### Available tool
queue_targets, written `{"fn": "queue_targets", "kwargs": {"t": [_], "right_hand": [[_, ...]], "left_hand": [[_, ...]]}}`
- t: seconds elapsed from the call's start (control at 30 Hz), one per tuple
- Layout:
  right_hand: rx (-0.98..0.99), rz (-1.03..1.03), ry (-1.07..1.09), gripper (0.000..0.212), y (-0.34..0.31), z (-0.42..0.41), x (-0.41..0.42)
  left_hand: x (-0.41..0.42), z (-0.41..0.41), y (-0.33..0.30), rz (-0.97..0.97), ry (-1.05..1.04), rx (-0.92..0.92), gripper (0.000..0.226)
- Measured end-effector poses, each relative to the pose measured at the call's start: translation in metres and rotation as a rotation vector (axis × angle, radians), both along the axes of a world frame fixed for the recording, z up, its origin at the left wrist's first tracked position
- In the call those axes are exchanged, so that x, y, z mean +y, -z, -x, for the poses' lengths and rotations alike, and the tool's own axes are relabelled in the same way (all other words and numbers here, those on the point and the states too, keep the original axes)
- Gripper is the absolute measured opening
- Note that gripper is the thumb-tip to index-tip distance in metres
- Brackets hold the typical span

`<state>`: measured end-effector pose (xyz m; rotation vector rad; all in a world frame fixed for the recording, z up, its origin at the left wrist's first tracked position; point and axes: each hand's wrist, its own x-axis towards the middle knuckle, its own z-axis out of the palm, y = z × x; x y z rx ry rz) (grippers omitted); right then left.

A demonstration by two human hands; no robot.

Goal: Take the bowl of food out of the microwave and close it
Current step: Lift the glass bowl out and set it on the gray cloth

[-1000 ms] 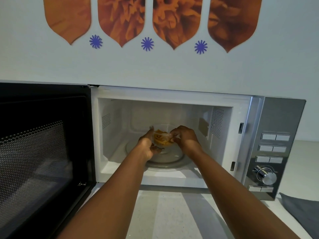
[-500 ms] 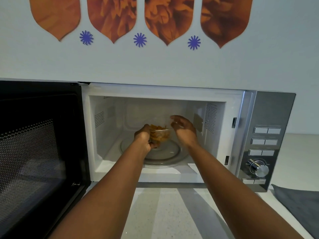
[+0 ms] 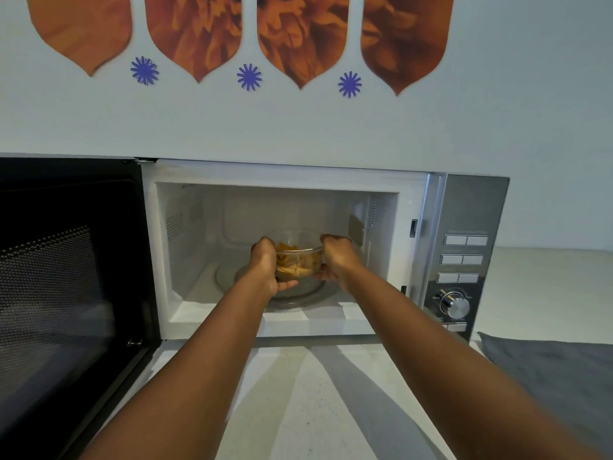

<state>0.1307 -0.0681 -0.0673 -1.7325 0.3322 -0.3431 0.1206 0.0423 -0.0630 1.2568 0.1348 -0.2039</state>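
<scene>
A small clear glass bowl (image 3: 298,260) holding orange-yellow food is lifted just above the glass turntable (image 3: 229,277) inside the white microwave (image 3: 285,174). My left hand (image 3: 267,270) cups its left side and underside. My right hand (image 3: 338,260) clasps its right side, fingers over the rim. The black microwave door (image 3: 66,277) is swung wide open to the left. Both hands reach into the cavity.
The silver control panel (image 3: 464,260) with buttons and a knob (image 3: 456,305) is on the right. A pale counter (image 3: 298,403) lies in front of the microwave. A dark grey cloth (image 3: 557,373) lies at the lower right. The wall above carries orange decals.
My right hand, loose near the rim half a second ago, has closed on the bowl. The bowl has risen off the turntable between both hands.
</scene>
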Motion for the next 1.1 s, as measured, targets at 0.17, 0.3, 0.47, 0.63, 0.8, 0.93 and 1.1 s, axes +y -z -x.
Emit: {"fn": "queue_targets", "kwargs": {"t": [0.17, 0.3, 0.47, 0.63, 0.8, 0.93, 1.1], "right_hand": [[-0.010, -0.055, -0.016, 0.023, -0.001, 0.023, -0.006], [0.020, -0.092, -0.002, 0.031, -0.004, 0.047, -0.013], [0.022, -0.056, 0.054, 0.025, -0.004, 0.073, -0.027], [0.015, 0.085, 0.132, 0.030, -0.007, 0.089, -0.040], [0.022, 0.107, 0.213, 0.038, -0.015, 0.121, -0.062], [0.015, 0.094, 0.271, 0.038, -0.022, 0.145, -0.081], [-0.003, 0.119, 0.350, 0.035, -0.026, 0.173, -0.110]], "left_hand": [[-0.010, 0.016, -0.002, -0.023, -0.030, 0.009, 0.039], [-0.020, 0.030, -0.002, 0.030, -0.080, -0.037, 0.039], [-0.040, 0.039, 0.008, 0.105, -0.154, -0.082, 0.038], [-0.058, 0.060, 0.013, 0.148, -0.145, -0.080, 0.034], [-0.087, 0.086, 0.015, 0.152, -0.139, -0.126, 0.057], [-0.108, 0.111, 0.011, 0.134, -0.114, -0.155, 0.061], [-0.136, 0.141, 0.009, 0.065, -0.036, -0.200, 0.045]]}}
